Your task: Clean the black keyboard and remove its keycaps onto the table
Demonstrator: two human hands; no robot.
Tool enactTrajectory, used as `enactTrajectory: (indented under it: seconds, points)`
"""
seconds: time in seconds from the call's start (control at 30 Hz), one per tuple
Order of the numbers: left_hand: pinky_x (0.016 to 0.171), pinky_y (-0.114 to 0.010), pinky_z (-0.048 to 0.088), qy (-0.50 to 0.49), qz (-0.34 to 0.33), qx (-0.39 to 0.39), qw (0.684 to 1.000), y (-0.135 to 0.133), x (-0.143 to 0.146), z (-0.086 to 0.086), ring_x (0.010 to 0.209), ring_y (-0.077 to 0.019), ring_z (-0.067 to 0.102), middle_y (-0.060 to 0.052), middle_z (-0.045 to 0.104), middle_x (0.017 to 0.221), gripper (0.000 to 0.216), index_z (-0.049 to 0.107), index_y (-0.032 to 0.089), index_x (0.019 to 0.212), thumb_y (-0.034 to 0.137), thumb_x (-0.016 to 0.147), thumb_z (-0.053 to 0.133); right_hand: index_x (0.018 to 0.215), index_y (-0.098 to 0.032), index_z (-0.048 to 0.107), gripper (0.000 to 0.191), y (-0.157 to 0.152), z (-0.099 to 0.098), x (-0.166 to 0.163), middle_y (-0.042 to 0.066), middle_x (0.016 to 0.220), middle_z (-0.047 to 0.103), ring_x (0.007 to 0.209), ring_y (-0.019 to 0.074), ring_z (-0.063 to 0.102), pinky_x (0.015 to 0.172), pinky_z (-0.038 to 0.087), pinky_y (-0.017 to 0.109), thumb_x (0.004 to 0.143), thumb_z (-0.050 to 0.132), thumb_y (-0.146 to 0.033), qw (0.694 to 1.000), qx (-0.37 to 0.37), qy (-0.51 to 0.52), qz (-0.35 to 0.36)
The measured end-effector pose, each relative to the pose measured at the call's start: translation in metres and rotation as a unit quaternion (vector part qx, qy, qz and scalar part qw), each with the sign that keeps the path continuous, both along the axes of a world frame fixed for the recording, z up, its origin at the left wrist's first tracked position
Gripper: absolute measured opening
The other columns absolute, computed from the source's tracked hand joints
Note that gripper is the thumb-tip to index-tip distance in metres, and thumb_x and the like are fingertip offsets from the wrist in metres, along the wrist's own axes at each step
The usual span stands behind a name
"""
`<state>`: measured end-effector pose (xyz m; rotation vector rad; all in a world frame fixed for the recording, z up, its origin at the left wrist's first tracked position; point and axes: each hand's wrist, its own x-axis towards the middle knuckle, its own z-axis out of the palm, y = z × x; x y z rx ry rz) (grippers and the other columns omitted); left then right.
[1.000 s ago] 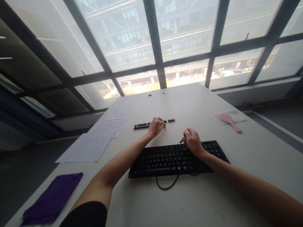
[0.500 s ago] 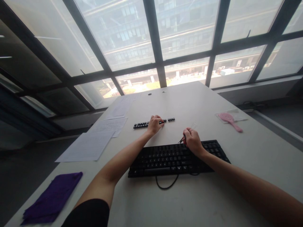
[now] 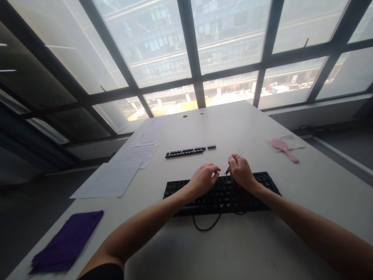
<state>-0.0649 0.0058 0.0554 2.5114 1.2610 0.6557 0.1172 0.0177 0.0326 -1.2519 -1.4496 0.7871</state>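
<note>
Over the upper middle of a black keyboard [image 3: 186, 212] is my left hand [image 3: 204, 179]. Its fingers bend to the right with a small gap to the thumb, and I see nothing between them. Just beside it, my right hand [image 3: 240, 171] is closed around a keycap puller [image 3: 240, 152]. Thin wires stick out above that fist, and dark narrow tips point down at the keyboard's top rows. Beyond the keyboard, removed black keycaps [image 3: 185, 151] lie in two rows, with a short group [image 3: 211, 147] at their right end. My hands hide part of the keys.
Printed papers [image 3: 107, 181] lie along the left table edge, above a folded purple cloth [image 3: 68, 241]. To the right, a pink hairbrush [image 3: 281, 146] rests on a clear plastic bag [image 3: 294, 142]. A cable loop [image 3: 205, 230] hangs out on the near side of the keyboard.
My left hand has left the keycap rows and come back toward me, over the keyboard beside my right hand. The rows now show in full. My right hand still holds the puller, shifted slightly.
</note>
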Motion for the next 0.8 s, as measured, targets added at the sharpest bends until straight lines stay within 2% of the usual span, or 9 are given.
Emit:
enactTrajectory:
  seconds: [0.13, 0.33, 0.47, 0.63, 0.8]
  points:
    - [0.079, -0.031, 0.05, -0.013, -0.003, -0.02, 1.0, -0.025, 0.016, -0.011, 0.085, -0.0195, 0.063, -0.007, 0.069, 0.091, 0.02, 0.071, 0.019, 0.096, 0.015, 0.092, 0.051, 0.067, -0.022, 0.051, 0.028, 0.0, 0.0, 0.012, 0.001, 0.054, 0.058, 0.052, 0.0158, 0.053, 0.056, 0.038, 0.026, 0.091, 0.042, -0.031, 0.993, -0.008, -0.118, 0.004]
    - [0.078, -0.031, 0.05, -0.024, 0.027, -0.018, 0.999, -0.028, 0.023, -0.02, 0.087, -0.0203, 0.062, -0.006, 0.066, 0.095, 0.013, 0.067, 0.02, 0.097, 0.02, 0.091, 0.055, 0.065, -0.022, 0.051, 0.024, 0.01, -0.009, 0.013, 0.0, 0.049, 0.055, 0.049, 0.0149, 0.05, 0.053, 0.033, 0.025, 0.088, 0.045, -0.022, 0.986, -0.059, -0.15, 0.035]
    - [0.078, -0.03, 0.049, -0.028, 0.021, -0.019, 0.999, -0.028, 0.022, -0.024, 0.087, -0.02, 0.061, -0.005, 0.065, 0.093, 0.009, 0.068, 0.021, 0.092, 0.027, 0.09, 0.062, 0.057, -0.022, 0.048, 0.028, 0.023, -0.008, 0.006, 0.0, 0.048, 0.053, 0.049, 0.0145, 0.047, 0.053, 0.029, 0.026, 0.084, 0.049, -0.016, 0.975, -0.091, -0.193, 0.059]
    - [0.079, -0.03, 0.049, -0.036, 0.021, -0.027, 0.999, -0.026, 0.022, -0.027, 0.087, -0.0197, 0.061, -0.004, 0.065, 0.092, 0.009, 0.07, 0.021, 0.093, 0.027, 0.09, 0.064, 0.068, -0.021, 0.053, 0.023, 0.005, -0.005, 0.002, 0.005, 0.063, 0.061, 0.062, 0.0176, 0.055, 0.059, 0.031, 0.027, 0.09, 0.046, -0.022, 0.968, -0.012, -0.247, 0.045]
    - [0.079, -0.03, 0.049, -0.031, 0.019, -0.03, 0.999, -0.027, 0.022, -0.026, 0.086, -0.0197, 0.061, -0.005, 0.066, 0.091, 0.011, 0.072, 0.022, 0.093, 0.027, 0.092, 0.062, 0.081, -0.022, 0.053, 0.025, -0.023, -0.011, 0.009, 0.004, 0.067, 0.062, 0.067, 0.0205, 0.06, 0.064, 0.036, 0.027, 0.098, 0.038, -0.032, 0.972, 0.049, -0.228, 0.035]
